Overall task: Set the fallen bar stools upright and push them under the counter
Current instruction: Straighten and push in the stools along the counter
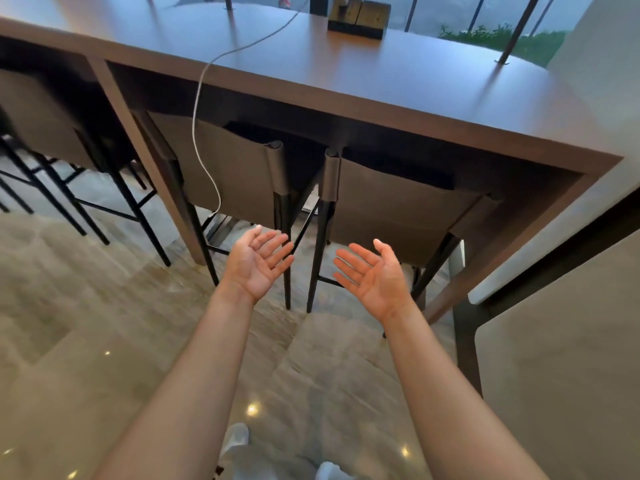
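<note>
Two bar stools stand upright side by side, their seats tucked under the brown counter (398, 98). The left stool (239, 174) and the right stool (398, 206) have brown leather backs and thin black legs. A third stool (45, 126) stands under the counter's left bay. My left hand (258, 263) and my right hand (374, 275) are held out palm up in front of the two stools. Both hands hold nothing, with fingers apart, and touch no stool.
A white cable (202, 109) runs across the counter top and hangs over its front edge beside the left stool. A dark box (358, 19) sits at the back of the counter. A table corner (554, 341) with a black frame juts in at right. The floor is glossy stone.
</note>
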